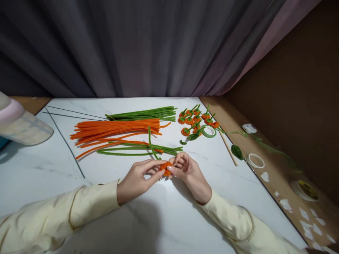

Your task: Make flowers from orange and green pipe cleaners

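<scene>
Between my left hand [143, 178] and my right hand [189, 174] is a small orange pipe-cleaner pumpkin [166, 168], pinched by the fingers of both. A green pipe cleaner [151, 143] rises from behind it and leans to the left. Just beyond my hands lie loose green pipe cleaners [127, 153] and an orange pipe-cleaner bundle [119, 128]. Several finished-looking pipe-cleaner pumpkins [189, 121] with green stems are grouped at the back right. The far side of the held pumpkin is hidden by my fingers.
A green pipe-cleaner bundle [143, 113] lies at the back. Green tape [209, 131], a wooden stick [228, 149] and a white tape roll [255, 161] are on the right. A large pale cup [31, 127] stands left. White scraps [305, 225] litter the brown surface.
</scene>
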Tool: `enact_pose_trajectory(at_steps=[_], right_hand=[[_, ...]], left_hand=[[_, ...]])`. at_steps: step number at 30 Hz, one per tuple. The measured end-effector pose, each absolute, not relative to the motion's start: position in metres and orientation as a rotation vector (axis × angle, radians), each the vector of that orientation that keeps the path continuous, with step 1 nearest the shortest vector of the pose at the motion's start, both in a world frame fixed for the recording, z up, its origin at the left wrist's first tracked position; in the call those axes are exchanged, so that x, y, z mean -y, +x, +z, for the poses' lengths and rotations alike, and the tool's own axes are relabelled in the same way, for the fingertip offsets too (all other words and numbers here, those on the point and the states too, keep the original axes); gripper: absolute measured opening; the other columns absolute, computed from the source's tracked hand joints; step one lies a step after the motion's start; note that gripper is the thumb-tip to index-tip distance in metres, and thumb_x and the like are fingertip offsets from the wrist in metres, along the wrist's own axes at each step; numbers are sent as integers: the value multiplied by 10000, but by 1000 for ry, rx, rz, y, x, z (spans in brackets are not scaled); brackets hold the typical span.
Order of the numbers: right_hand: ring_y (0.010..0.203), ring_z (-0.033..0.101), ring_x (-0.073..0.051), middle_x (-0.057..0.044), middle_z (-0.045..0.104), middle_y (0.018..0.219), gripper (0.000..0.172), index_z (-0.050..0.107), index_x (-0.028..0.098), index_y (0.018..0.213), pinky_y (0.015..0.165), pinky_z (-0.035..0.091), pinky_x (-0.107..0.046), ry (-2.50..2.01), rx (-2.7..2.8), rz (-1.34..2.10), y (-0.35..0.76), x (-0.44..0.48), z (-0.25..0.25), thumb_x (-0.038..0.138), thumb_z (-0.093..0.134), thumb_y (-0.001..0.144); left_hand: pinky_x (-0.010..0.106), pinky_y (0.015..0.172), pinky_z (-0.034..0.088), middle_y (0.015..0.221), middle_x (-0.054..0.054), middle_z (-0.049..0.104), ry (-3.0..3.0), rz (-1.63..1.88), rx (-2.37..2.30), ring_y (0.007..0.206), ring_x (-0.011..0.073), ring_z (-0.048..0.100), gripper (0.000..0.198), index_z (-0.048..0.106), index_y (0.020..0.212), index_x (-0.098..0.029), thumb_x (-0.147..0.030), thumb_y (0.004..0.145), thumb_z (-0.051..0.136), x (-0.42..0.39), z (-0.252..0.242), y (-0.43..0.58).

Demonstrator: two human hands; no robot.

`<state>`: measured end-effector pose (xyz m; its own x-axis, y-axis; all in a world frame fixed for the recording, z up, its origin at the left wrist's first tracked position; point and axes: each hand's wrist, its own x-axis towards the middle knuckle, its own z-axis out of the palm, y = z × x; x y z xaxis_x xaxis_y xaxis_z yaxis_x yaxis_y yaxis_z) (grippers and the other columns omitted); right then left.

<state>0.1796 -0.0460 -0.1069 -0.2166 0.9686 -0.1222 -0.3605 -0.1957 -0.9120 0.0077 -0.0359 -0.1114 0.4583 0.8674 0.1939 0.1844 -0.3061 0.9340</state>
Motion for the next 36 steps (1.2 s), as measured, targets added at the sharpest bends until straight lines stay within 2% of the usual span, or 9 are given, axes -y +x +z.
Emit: enact_pose_trajectory(at_steps=[5, 12, 18, 21, 32, 36], right_hand=[[635, 588, -102, 33, 585, 764, 372, 443, 193, 795, 594, 507, -244, -914, 907, 1688, 183, 45, -106, 256, 785, 664], [662, 616, -110, 10, 634, 772, 298, 544, 167, 811, 660, 524, -251, -918, 760, 1847, 190, 41, -103, 232, 789, 656], [664, 599, -112, 4, 622, 771, 277, 580, 169, 832, 613, 525, -240, -927, 836, 1793, 185, 44, -106, 231, 786, 658], [684, 601, -113, 8, 622, 778, 282, 568, 181, 852, 616, 526, -239, -896, 894, 1762, 184, 45, -106, 233, 777, 671], [703, 625, -133, 7, 626, 782, 332, 573, 171, 907, 672, 540, -274, -928, 1015, 1792, 189, 43, -104, 223, 782, 655], [661, 625, -114, 14, 614, 795, 352, 566, 173, 896, 646, 529, -241, -958, 1120, 1736, 190, 44, -100, 224, 795, 634]], left_hand=[[196, 654, 568, 901, 80, 681, 1750, 943, -909, 726, 134, 667, 236, 632, 1034, -115, -182, 824, 547, 36, -110, 8], [218, 608, 569, 716, 44, 642, 1564, 950, -964, 614, 127, 641, 272, 617, 1030, -79, -225, 805, 571, 33, -108, 8], [230, 626, 574, 851, 78, 670, 1630, 912, -871, 659, 127, 639, 317, 608, 1124, -113, -216, 831, 545, 34, -107, 8], [238, 626, 575, 937, 108, 670, 1646, 902, -833, 663, 132, 647, 293, 628, 1103, -115, -211, 843, 531, 35, -107, 8], [199, 588, 521, 859, 83, 675, 1939, 902, -819, 643, 116, 631, 240, 626, 1060, -143, -168, 848, 515, 39, -106, 5], [187, 619, 510, 811, 66, 673, 2005, 930, -805, 664, 112, 629, 219, 606, 1042, -129, -149, 843, 514, 41, -106, 3]])
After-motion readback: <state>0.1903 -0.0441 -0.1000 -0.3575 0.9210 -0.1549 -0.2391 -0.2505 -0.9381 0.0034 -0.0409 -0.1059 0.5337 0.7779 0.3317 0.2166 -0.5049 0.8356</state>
